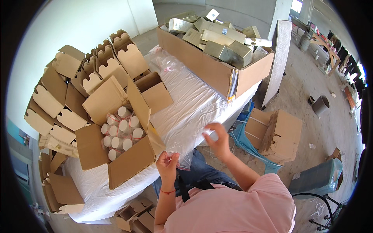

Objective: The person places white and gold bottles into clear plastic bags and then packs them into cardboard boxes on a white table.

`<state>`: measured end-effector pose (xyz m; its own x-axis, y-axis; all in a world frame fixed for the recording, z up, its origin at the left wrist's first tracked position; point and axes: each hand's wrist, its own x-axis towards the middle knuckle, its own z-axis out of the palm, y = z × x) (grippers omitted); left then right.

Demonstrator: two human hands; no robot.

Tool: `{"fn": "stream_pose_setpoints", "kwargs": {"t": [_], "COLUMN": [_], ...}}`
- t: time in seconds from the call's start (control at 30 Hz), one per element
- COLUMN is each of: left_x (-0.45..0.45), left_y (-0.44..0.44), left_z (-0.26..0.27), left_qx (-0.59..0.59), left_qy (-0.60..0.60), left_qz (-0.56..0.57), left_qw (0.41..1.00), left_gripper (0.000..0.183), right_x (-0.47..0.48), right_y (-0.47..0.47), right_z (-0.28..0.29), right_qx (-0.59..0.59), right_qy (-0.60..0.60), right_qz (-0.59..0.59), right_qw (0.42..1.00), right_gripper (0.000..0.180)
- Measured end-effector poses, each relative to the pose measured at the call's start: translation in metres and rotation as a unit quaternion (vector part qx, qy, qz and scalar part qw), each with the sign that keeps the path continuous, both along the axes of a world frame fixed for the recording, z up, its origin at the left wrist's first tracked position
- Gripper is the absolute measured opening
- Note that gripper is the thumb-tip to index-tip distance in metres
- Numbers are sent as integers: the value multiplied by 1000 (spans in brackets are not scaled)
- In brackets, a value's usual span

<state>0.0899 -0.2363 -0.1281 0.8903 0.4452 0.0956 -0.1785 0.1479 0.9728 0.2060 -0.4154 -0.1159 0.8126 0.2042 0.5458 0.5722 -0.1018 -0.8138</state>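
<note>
At the table's near edge, my left hand [167,163] pinches a clear plastic zip bag [184,159] by its edge. The bag hangs towards my lap, with a red strip along its lower side. My right hand [219,142] is raised to the right of the bag, slightly blurred, its thumb and index finger curved and apart. A pale patch shows in the gap between them; what it is remains unclear. Just left of my left hand, an open cardboard carton [94,147] holds several white-capped bottles [123,126] in clear bags with red strips.
A white-covered table [180,107] bears stacked folded cardboard boxes [107,65] on the left. At its far end, a large carton [198,68] is heaped with metallic gold boxes [223,33]. Right of me, a cardboard box [279,137] rests on a blue chair [244,139].
</note>
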Motion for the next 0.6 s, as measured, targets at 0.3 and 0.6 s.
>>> {"fn": "stream_pose_setpoints", "kwargs": {"t": [0.3,0.6], "left_x": [-4,-5], "left_y": [-13,-21], "left_z": [7,11], "left_qx": [-37,298], "left_qy": [53,28], "left_qz": [-35,141], "left_qw": [997,944], "left_gripper": [14,18], "right_x": [-36,-21], "right_y": [14,5], "right_z": [12,7], "right_qx": [-45,-27], "right_qy": [182,37], "right_qz": [251,42], "right_qw": [950,998], "right_gripper": [15,15]}}
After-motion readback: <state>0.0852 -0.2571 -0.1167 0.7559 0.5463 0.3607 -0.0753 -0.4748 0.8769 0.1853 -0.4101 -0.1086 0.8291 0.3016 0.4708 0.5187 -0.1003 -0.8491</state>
